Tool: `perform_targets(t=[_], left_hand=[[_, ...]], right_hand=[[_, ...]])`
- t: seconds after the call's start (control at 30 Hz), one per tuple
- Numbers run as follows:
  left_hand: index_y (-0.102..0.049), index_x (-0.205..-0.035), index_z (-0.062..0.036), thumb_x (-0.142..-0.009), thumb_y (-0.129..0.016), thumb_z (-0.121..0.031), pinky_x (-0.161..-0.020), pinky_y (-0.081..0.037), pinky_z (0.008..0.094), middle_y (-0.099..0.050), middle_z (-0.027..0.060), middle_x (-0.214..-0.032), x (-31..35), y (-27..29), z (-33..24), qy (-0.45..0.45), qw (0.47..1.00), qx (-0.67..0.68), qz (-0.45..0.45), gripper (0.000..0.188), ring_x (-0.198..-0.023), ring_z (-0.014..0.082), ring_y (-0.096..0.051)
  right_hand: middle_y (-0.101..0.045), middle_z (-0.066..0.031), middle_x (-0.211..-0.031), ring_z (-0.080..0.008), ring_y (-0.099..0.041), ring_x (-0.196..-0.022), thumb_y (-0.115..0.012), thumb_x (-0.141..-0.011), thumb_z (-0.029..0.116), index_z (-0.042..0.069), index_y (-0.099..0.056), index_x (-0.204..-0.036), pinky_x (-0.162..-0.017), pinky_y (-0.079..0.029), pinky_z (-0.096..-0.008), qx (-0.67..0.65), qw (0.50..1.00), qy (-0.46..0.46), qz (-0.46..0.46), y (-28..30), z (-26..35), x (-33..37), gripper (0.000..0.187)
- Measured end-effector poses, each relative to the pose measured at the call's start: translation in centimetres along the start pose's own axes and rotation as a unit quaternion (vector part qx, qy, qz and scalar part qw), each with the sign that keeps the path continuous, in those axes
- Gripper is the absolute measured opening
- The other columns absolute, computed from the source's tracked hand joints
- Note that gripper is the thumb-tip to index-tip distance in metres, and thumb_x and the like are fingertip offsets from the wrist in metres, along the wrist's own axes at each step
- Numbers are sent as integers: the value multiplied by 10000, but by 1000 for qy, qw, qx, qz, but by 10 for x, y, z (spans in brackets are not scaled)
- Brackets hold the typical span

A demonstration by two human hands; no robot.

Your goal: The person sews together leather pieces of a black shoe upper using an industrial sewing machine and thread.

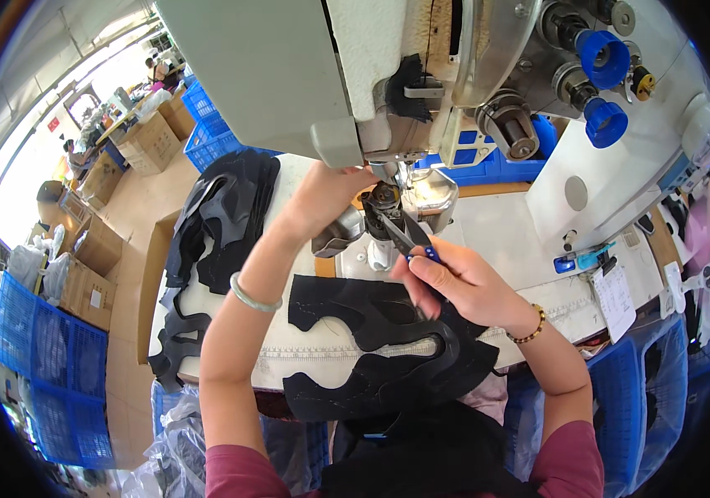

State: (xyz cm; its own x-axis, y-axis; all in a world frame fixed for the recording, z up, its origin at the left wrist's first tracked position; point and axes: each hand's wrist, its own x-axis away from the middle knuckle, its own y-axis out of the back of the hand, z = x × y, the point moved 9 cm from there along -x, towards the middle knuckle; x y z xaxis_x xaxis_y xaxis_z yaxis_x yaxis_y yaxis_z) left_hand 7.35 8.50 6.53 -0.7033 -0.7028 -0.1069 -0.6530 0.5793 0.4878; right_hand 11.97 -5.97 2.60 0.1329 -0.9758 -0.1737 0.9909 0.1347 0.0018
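My right hand (467, 282) is closed round a small pair of scissors (400, 236) with dark blades and a bit of blue at the handle. The blades are apart and point up toward the open bobbin area (385, 197) of a sewing machine (264, 75). My left hand (330, 197) reaches in beside the needle area, its fingers curled; whatever they hold is hidden. Below both hands, dark cut fabric pieces (347, 303) with curved edges lie on the white table and hang toward my lap.
A stack of dark fabric pieces (226, 207) lies on the table's left. Blue thread-tension knobs (604, 60) sit at upper right. A paper sheet (614, 303) and a blue tool (594, 256) lie at right. Blue crates (52, 365) and cardboard boxes (149, 143) stand on the floor at left.
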Motion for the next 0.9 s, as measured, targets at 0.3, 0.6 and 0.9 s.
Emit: perform_targets(t=[0.3, 0.6, 0.9], left_hand=[[-600, -853, 10, -864, -600, -106, -631, -397, 226, -558, -17, -749, 53, 14, 7, -175, 953, 22, -248, 117, -680, 69, -469], [-632, -940, -70, -736, -671, -25, -725, -409, 348, -592, 47, -858, 107, -19, -47, -503, 813, -234, -178, 213, -823, 241, -536], [-592, -980, 41, -974, -425, -338, -747, -458, 266, -623, 85, -861, 30, 20, 94, 32, 945, 310, -103, 414, -779, 143, -594]], right_hand=[[-630, -93, -909, -160, -622, -734, -620, -815, 22, 71, -576, -1103, -646, -490, -273, 328, 890, 254, -190, 23, 31, 3, 296], [-641, -69, -904, -212, -641, -768, -641, -738, 0, 70, -636, -1020, -657, -517, -294, 337, 855, 335, -209, 23, 34, 1, 291], [-633, -76, -903, -157, -622, -723, -539, -682, -110, 50, -660, -1008, -620, -516, -267, 325, 861, 342, -191, 34, 33, 11, 383]])
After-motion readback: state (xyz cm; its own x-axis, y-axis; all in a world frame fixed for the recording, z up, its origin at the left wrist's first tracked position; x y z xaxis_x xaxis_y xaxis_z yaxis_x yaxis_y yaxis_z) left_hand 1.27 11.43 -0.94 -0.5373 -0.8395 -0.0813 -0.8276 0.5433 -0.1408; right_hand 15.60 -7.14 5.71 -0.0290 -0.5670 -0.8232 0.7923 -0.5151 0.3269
